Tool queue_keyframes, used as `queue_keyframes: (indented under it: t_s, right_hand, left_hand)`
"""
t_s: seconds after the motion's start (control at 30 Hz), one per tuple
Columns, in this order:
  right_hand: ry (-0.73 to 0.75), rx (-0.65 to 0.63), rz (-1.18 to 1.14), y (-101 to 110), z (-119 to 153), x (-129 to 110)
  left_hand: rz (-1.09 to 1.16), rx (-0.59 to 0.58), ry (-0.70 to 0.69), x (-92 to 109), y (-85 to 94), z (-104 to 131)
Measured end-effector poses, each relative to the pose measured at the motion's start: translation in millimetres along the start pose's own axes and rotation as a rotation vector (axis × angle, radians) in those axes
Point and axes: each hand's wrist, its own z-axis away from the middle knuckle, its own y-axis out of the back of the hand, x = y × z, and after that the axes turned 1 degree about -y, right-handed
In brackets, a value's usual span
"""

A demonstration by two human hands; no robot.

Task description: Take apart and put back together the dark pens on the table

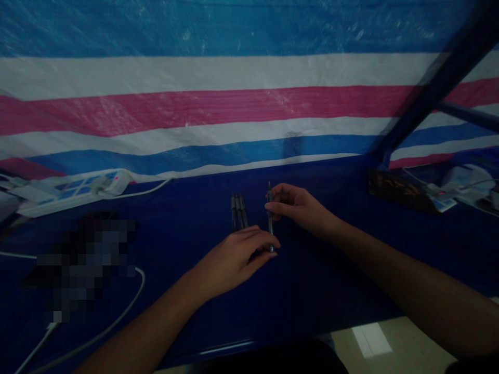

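A slim pen (pixel 270 224) stands nearly vertical in the picture, between my two hands. My right hand (pixel 290 203) pinches its upper part between thumb and fingers. At its lower end, the thumb and fingertips of my left hand (pixel 249 252) are closed on it. Just left of the held pen, three dark pens (pixel 238 210) lie side by side on the blue table (pixel 312 301); their lower ends are partly hidden behind my left hand.
At the back left sits a white power strip (pixel 74 189) with cables. A blurred dark object (pixel 89 259) with a white cable (pixel 142 283) lies on the left. A dark patterned box (pixel 401 192) and another power strip (pixel 446 202) are at the right, near a blue metal frame (pixel 424 96).
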Motion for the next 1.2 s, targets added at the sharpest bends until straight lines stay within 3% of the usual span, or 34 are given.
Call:
queue_keyframes:
  t_s: [1.2]
  right_hand:
    - [-0.015, -0.008, 0.002, -6.0, 2.3, 2.1]
  left_hand:
    - [-0.038, -0.005, -0.033, 1.2, -3.0, -0.5]
